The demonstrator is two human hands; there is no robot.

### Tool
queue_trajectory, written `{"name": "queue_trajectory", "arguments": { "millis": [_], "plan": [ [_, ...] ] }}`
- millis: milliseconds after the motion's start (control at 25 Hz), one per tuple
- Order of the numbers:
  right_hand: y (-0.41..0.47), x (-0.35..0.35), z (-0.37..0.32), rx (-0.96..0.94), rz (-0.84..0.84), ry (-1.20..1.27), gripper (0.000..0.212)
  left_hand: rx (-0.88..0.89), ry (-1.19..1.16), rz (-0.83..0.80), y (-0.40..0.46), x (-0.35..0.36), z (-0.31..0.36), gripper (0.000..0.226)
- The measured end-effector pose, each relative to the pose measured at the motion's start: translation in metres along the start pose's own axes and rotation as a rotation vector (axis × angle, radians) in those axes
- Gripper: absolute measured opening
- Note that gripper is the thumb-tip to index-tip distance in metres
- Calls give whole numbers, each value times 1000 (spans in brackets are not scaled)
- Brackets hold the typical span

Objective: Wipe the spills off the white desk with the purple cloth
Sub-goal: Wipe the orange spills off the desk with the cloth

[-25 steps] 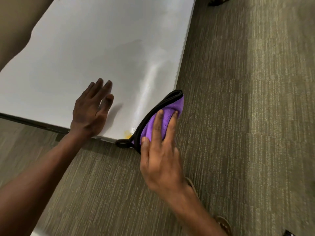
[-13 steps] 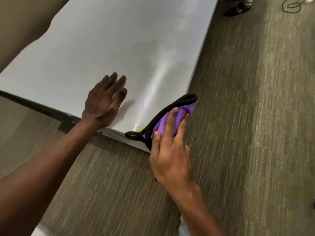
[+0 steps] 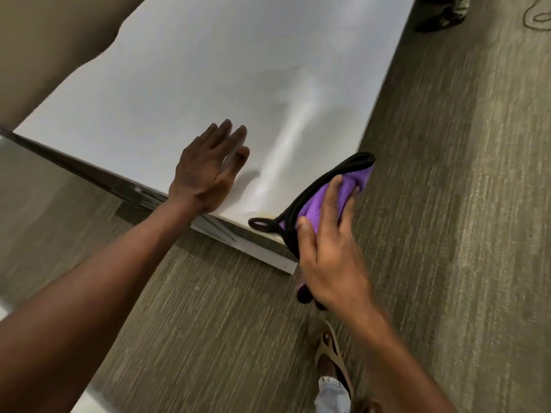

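The white desk (image 3: 208, 70) fills the upper left of the head view. A folded purple cloth (image 3: 323, 198) with black trim lies over the desk's near right corner, and my right hand (image 3: 328, 248) presses down on it with fingers spread. A thin yellowish trace (image 3: 264, 217) shows at the desk edge just left of the cloth's black loop. Wet streaks shine on the surface above the cloth. My left hand (image 3: 208, 171) rests flat on the desk near the front edge, left of the cloth, holding nothing.
Grey-green carpet (image 3: 447, 204) surrounds the desk on the right and below. My sandalled foot (image 3: 331, 359) stands under my right arm. Another person's feet (image 3: 441, 16) and a cable (image 3: 536, 16) are at the top right, beyond the desk's far corner.
The yellow spot by the cloth has shrunk to a faint trace. My right hand stays pressed on the cloth at the corner; the view has shifted, showing more of the desk's front edge.
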State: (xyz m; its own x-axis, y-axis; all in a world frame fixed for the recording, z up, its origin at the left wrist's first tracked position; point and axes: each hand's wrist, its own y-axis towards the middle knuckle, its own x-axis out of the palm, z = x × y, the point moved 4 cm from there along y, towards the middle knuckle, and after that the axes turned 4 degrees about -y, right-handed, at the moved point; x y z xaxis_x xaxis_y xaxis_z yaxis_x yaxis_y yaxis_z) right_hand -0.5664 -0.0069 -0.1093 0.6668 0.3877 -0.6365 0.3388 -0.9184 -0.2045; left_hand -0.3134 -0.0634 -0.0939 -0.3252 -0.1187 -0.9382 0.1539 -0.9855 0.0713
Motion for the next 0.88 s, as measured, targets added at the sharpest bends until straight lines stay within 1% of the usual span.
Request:
{"name": "queue_trajectory", "arguments": {
  "millis": [80,160,240,400,480,560,640,760,840,880],
  "plan": [
    [32,-9,5,11,44,-78,78,0,-2,3,0,0,-1,74],
    [51,-18,7,9,70,-82,78,1,-2,7,0,0,0,74],
    [38,-13,2,-27,49,-18,77,3,13,0,0,1,-2,75],
    [-21,4,-12,-70,-76,135,76,15,34,0,0,-1,-1,77],
    [-14,0,-11,-61,-108,207,78,20,39,6,2,-3,-2,76],
    [16,-10,-4,-43,-88,303,78,19,35,13,3,-2,-2,73],
    [46,-24,2,-19,-27,422,76,5,17,23,2,-1,-2,71],
    [51,-24,9,41,21,618,73,-5,7,29,3,0,-1,70],
    [26,-10,10,-9,-3,615,71,-12,6,25,2,1,-2,72],
    [11,-3,8,-88,1,550,71,-12,2,26,1,1,-3,72]
  ]
}}
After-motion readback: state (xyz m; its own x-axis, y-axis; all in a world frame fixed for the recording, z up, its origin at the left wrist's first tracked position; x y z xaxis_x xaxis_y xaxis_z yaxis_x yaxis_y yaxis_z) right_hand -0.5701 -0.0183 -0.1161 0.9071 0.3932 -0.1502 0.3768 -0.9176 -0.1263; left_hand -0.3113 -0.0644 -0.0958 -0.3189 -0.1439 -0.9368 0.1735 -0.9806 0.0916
